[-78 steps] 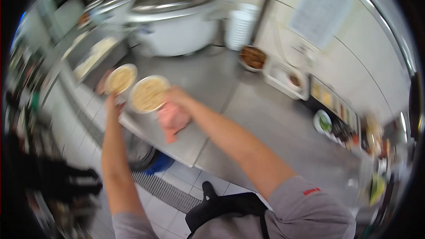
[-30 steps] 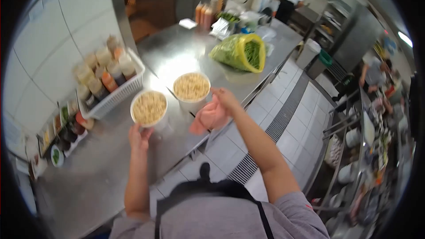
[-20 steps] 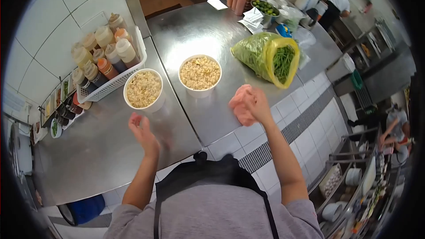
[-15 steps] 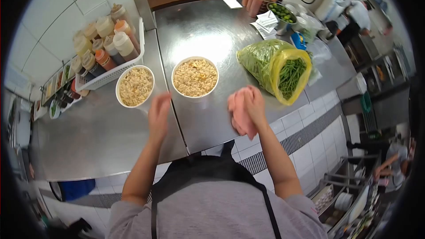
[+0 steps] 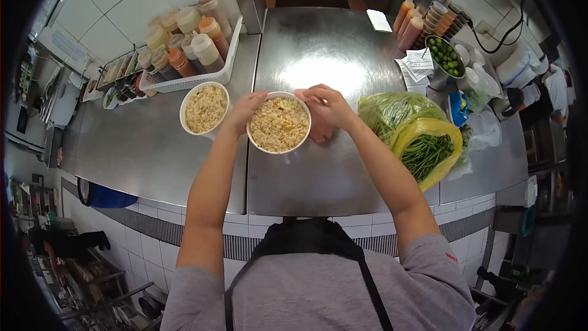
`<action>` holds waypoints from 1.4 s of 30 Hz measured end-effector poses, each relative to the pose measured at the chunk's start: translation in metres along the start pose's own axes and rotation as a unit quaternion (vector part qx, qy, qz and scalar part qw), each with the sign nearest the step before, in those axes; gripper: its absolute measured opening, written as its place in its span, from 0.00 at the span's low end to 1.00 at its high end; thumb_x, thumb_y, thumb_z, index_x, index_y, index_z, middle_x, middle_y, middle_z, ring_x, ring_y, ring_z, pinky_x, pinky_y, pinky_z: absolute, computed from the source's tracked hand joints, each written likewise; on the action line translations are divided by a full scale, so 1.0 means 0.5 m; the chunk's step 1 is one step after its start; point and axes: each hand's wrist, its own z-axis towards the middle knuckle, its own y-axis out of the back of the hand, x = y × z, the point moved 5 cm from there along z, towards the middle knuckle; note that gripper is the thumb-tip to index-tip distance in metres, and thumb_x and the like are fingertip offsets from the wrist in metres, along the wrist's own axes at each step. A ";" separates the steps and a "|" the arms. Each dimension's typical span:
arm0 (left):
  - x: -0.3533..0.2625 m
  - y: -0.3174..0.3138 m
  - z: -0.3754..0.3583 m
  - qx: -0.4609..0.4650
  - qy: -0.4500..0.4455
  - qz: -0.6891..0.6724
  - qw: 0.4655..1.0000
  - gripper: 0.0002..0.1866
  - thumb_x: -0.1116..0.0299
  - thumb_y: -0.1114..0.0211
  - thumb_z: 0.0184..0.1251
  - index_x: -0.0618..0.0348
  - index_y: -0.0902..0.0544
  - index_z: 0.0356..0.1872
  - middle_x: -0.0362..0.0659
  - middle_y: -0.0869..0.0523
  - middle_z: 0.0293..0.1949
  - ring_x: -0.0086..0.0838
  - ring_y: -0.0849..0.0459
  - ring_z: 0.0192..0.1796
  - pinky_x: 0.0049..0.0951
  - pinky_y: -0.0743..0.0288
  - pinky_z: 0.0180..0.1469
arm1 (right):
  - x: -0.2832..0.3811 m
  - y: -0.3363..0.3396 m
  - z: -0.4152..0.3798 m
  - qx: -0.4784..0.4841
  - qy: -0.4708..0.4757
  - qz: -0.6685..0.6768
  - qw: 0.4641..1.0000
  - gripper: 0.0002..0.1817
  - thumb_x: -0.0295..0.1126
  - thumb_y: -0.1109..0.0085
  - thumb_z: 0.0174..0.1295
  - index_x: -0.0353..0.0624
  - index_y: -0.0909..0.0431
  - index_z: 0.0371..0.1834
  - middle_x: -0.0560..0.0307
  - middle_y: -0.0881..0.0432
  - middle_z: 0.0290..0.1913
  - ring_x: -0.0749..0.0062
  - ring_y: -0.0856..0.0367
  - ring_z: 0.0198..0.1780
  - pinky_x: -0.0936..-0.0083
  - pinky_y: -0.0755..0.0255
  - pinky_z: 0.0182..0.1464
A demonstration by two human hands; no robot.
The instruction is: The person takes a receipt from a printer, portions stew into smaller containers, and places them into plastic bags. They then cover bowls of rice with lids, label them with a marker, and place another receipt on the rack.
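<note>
A round white bowl of fried rice [image 5: 279, 124] stands between my hands, its rice level with the rim. My left hand [image 5: 246, 112] is closed around the bowl's left side, with fingertips at the rim. On the other side, my right hand [image 5: 329, 107] has curved fingers against the upper right rim. A pink cloth [image 5: 321, 129] shows under my right palm, next to the bowl; whether the palm also holds it is hidden. Left of my left hand sits a second bowl of fried rice [image 5: 206, 108].
A white basket [image 5: 211, 78] of squeeze bottles stands at the back left. At right lies a yellow plastic bag [image 5: 450, 168] of green beans. Behind it are a container of green limes [image 5: 445, 55], paper slips [image 5: 419, 64] and sauce bottles [image 5: 410, 32]. A seam crosses the steel counter [image 5: 306, 187].
My left hand has moved onto the middle bowl. My right hand, with the pink cloth, has come left to that bowl's right side. The camera view has shifted.
</note>
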 end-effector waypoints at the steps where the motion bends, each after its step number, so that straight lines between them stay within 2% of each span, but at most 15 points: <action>1: -0.005 -0.001 -0.006 -0.015 -0.040 0.007 0.999 0.16 0.63 0.50 0.66 0.67 0.25 0.42 0.44 0.19 0.36 0.24 0.19 0.35 0.22 0.23 0.36 | -0.034 -0.005 -0.016 -0.003 -0.001 0.000 1.000 0.09 0.26 0.51 0.54 0.34 0.26 0.37 0.51 0.27 0.34 0.70 0.28 0.40 0.78 0.32 0.40; 8: 0.076 -0.031 -0.064 -0.256 -0.203 0.004 0.945 0.15 0.63 0.55 0.68 0.66 0.26 0.37 0.43 0.22 0.33 0.26 0.23 0.36 0.25 0.28 0.40 | -0.107 -0.066 -0.158 -0.283 0.119 -0.086 0.948 0.12 0.19 0.47 0.49 0.37 0.25 0.39 0.54 0.29 0.42 0.68 0.29 0.45 0.79 0.35 0.48; 11: 0.087 -0.093 -0.122 -0.335 -0.200 -0.119 0.913 0.16 0.62 0.61 0.70 0.63 0.34 0.48 0.47 0.28 0.46 0.29 0.27 0.48 0.29 0.31 0.49 | -0.084 -0.100 -0.193 -0.348 0.146 -0.108 0.920 0.14 0.17 0.48 0.45 0.37 0.26 0.38 0.52 0.30 0.40 0.62 0.28 0.44 0.74 0.32 0.45; 20: 0.128 -0.150 -0.225 -0.047 -0.120 -0.290 0.948 0.23 0.56 0.63 0.70 0.60 0.43 0.59 0.45 0.33 0.54 0.31 0.32 0.56 0.30 0.37 0.58 | -0.025 -0.272 -0.251 -0.422 0.084 -0.268 0.862 0.11 0.22 0.45 0.47 0.41 0.24 0.37 0.51 0.28 0.40 0.61 0.27 0.42 0.72 0.32 0.44; 23: 0.182 -0.103 -0.292 0.019 -0.094 -0.220 0.971 0.26 0.53 0.64 0.69 0.58 0.44 0.61 0.43 0.34 0.56 0.30 0.34 0.58 0.29 0.40 0.59 | -0.070 -0.322 -0.238 -0.335 0.130 -0.108 0.927 0.11 0.22 0.45 0.47 0.41 0.24 0.36 0.52 0.26 0.40 0.61 0.26 0.42 0.73 0.31 0.43; 26: 0.159 -0.118 -0.363 0.012 -0.134 -0.212 0.968 0.26 0.52 0.65 0.69 0.59 0.40 0.59 0.44 0.31 0.53 0.30 0.33 0.56 0.28 0.39 0.57 | -0.120 -0.348 -0.239 -0.291 -0.057 0.240 0.924 0.11 0.22 0.44 0.47 0.42 0.24 0.36 0.52 0.24 0.39 0.62 0.25 0.42 0.74 0.31 0.42; 28: 0.156 -0.117 -0.386 -0.038 -0.133 -0.254 0.957 0.26 0.52 0.65 0.69 0.60 0.36 0.57 0.45 0.28 0.50 0.31 0.30 0.53 0.27 0.38 0.56 | -0.050 -0.373 -0.243 -0.208 0.183 -0.126 0.953 0.12 0.24 0.41 0.45 0.44 0.24 0.36 0.50 0.26 0.43 0.60 0.27 0.44 0.71 0.32 0.45; 30: 0.139 -0.088 -0.361 0.020 -0.173 -0.183 0.968 0.29 0.48 0.68 0.68 0.66 0.29 0.44 0.49 0.24 0.39 0.35 0.24 0.42 0.32 0.30 0.47 | 0.040 -0.387 -0.260 -0.187 0.229 -0.339 0.893 0.13 0.26 0.39 0.43 0.46 0.24 0.35 0.50 0.28 0.45 0.58 0.29 0.48 0.67 0.35 0.48; 32: 0.139 -0.029 -0.354 0.057 -0.202 -0.274 0.938 0.26 0.52 0.66 0.68 0.60 0.26 0.26 0.53 0.23 0.32 0.36 0.21 0.37 0.30 0.27 0.41 | 0.029 -0.395 -0.279 -0.196 0.247 -0.361 0.878 0.15 0.26 0.38 0.42 0.48 0.24 0.36 0.52 0.29 0.45 0.59 0.29 0.48 0.66 0.35 0.48; 34: 0.146 0.030 -0.313 0.245 -0.241 -0.310 0.886 0.20 0.54 0.61 0.68 0.59 0.30 0.26 0.52 0.24 0.31 0.35 0.21 0.34 0.32 0.27 0.36 | 0.026 -0.363 -0.301 -0.205 0.269 -0.381 0.860 0.16 0.27 0.36 0.41 0.50 0.23 0.37 0.55 0.29 0.44 0.60 0.29 0.48 0.66 0.35 0.48; 36: 0.112 0.018 -0.319 -0.024 -0.233 0.029 0.972 0.18 0.56 0.54 0.65 0.61 0.31 0.44 0.57 0.25 0.39 0.39 0.25 0.44 0.37 0.30 0.47 | 0.023 -0.292 -0.354 -0.200 0.239 -0.315 0.896 0.17 0.25 0.37 0.42 0.51 0.24 0.38 0.55 0.29 0.45 0.61 0.29 0.47 0.67 0.33 0.46; 37: 0.107 0.009 -0.314 -0.007 -0.235 0.027 0.972 0.18 0.56 0.54 0.65 0.61 0.31 0.44 0.57 0.25 0.39 0.39 0.25 0.44 0.37 0.30 0.47 | 0.028 -0.236 -0.384 -0.238 0.213 -0.325 0.890 0.15 0.25 0.38 0.44 0.49 0.24 0.37 0.54 0.29 0.44 0.60 0.29 0.46 0.68 0.33 0.46; 38: 0.096 0.001 -0.311 -0.066 -0.285 0.404 0.866 0.20 0.57 0.48 0.61 0.58 0.34 0.50 0.56 0.27 0.45 0.42 0.31 0.51 0.42 0.36 0.52 | 0.037 -0.171 -0.418 -0.276 0.187 -0.332 0.883 0.13 0.25 0.39 0.45 0.48 0.24 0.36 0.53 0.29 0.42 0.59 0.28 0.44 0.69 0.33 0.45; 39: 0.097 -0.015 -0.312 -0.121 -0.299 0.715 0.621 0.26 0.59 0.42 0.57 0.54 0.37 0.56 0.55 0.30 0.52 0.44 0.37 0.59 0.47 0.42 0.58 | 0.033 -0.099 -0.457 -0.345 0.163 -0.358 0.852 0.11 0.25 0.40 0.46 0.47 0.25 0.35 0.53 0.28 0.41 0.60 0.27 0.42 0.70 0.32 0.43; 42: 0.104 -0.040 -0.314 -0.132 -0.229 0.735 0.624 0.37 0.53 0.39 0.51 0.50 0.42 0.62 0.48 0.41 0.62 0.45 0.51 0.66 0.56 0.57 0.61 | 0.056 0.159 -0.586 -0.540 0.116 -0.387 0.738 0.05 0.25 0.43 0.50 0.42 0.26 0.30 0.53 0.25 0.32 0.62 0.26 0.35 0.73 0.31 0.37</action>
